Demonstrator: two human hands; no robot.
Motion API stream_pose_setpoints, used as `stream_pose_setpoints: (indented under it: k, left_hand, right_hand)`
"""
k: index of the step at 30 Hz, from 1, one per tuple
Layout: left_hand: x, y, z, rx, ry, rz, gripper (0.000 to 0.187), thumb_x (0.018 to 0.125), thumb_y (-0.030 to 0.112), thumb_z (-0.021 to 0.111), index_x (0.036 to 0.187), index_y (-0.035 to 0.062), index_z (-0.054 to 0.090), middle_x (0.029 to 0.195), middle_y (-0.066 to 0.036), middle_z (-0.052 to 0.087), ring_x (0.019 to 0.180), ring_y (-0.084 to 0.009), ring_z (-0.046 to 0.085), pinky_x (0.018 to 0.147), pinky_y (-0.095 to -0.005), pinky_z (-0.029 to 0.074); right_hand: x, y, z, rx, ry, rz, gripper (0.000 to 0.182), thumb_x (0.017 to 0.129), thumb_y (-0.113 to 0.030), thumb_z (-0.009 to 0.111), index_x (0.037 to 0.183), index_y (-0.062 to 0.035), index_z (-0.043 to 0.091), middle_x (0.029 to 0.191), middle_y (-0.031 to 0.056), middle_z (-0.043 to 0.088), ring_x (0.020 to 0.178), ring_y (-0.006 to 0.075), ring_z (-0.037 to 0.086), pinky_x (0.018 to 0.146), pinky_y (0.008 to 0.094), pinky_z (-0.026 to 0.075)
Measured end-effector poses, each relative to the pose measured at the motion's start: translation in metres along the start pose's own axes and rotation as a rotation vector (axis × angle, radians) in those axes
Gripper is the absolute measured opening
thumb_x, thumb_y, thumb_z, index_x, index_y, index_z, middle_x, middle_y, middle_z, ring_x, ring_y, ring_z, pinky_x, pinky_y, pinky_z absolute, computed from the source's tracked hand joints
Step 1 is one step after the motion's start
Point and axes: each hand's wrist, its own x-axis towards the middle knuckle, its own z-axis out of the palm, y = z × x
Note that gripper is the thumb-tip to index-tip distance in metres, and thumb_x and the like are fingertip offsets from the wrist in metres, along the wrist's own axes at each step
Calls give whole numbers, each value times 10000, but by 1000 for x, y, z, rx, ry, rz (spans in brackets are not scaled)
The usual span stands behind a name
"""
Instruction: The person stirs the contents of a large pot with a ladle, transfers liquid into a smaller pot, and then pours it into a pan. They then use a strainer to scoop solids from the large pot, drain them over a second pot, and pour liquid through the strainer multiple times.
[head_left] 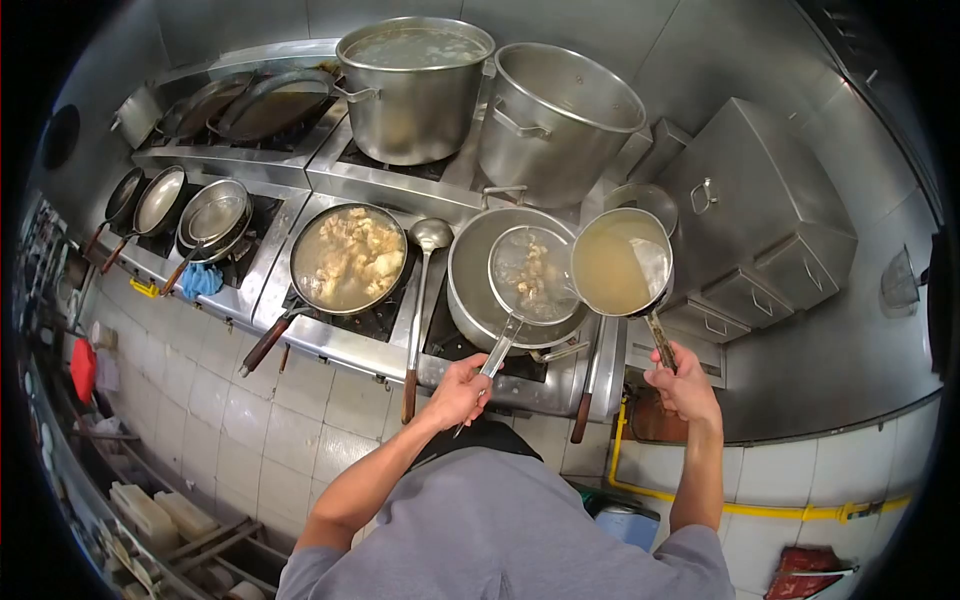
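Note:
My left hand (461, 392) is closed round the metal handle of a strainer (533, 275). Several pale brown food pieces lie in its mesh, which is over a wide steel pot (468, 290). My right hand (686, 382) grips the handle of a saucepan (612, 265) holding cloudy yellowish liquid. That saucepan is tilted, up beside the strainer's right edge and above the pot's right side. Left of the pot, a frying pan (350, 260) holds chunks of food in cloudy liquid. Between the two lies a ladle (426, 262) with a long handle.
Two large stockpots (415, 110) stand at the back; the left one is full of liquid. Several small pans (160, 198) and a blue cloth (202, 281) are at the left. A steel cabinet (745, 200) stands at the right. A yellow pipe (740, 507) runs low along the wall.

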Motion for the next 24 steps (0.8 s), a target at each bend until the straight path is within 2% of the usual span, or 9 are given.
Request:
stream_pose_setpoints:
  k: [6,8,14,18,21,23,24]
  left_hand:
    - [1,0,0,3,-16,8,330,852,51,416,1165,30,517,573,-14,471,367,-81,396,309,-245,337]
    - [1,-2,-1,-8,-21,14,335,849,47,415,1167,26,517,572,-14,471,364,-81,397,307,-245,339]
    - [1,0,0,-24,-24,12,338,847,41,414,1167,27,518,569,-16,472,362,-79,399,301,-240,336]
    - [2,-2,-1,-31,-25,14,337,847,41,414,1166,27,520,567,-17,471,359,-78,398,296,-236,332]
    - [1,-2,-1,-33,-18,8,340,844,37,412,1165,28,522,566,-17,471,355,-76,398,293,-234,331]
    - [2,-3,-1,-32,-12,15,348,838,32,409,1167,31,522,566,-16,471,354,-77,397,295,-234,333]
    - [2,-3,-1,-30,-12,12,348,838,32,409,1167,31,522,566,-16,471,354,-77,397,295,-234,333]
  right_hand:
    - [6,11,4,-88,32,-54,274,782,-6,638,955,-110,453,602,-96,350,409,1,285,347,202,188]
    - [6,9,8,-153,27,-86,250,794,6,619,947,-86,445,628,-82,358,489,23,334,418,207,275]
    - [21,28,7,-263,62,-220,214,806,-15,624,955,-47,474,658,-65,377,592,35,361,523,212,327]
    - [28,33,14,-405,137,-338,153,828,-57,621,910,-38,494,661,-43,418,588,54,390,529,229,349]
    - [29,34,20,-490,216,-403,129,858,-104,601,879,-29,499,656,0,461,587,89,425,537,267,377]
    - [28,35,24,-573,290,-501,137,882,-128,572,881,-14,496,650,75,507,567,167,474,552,323,407]
    - [28,36,25,-571,289,-499,137,882,-128,572,881,-14,496,650,75,507,567,167,474,552,323,407]
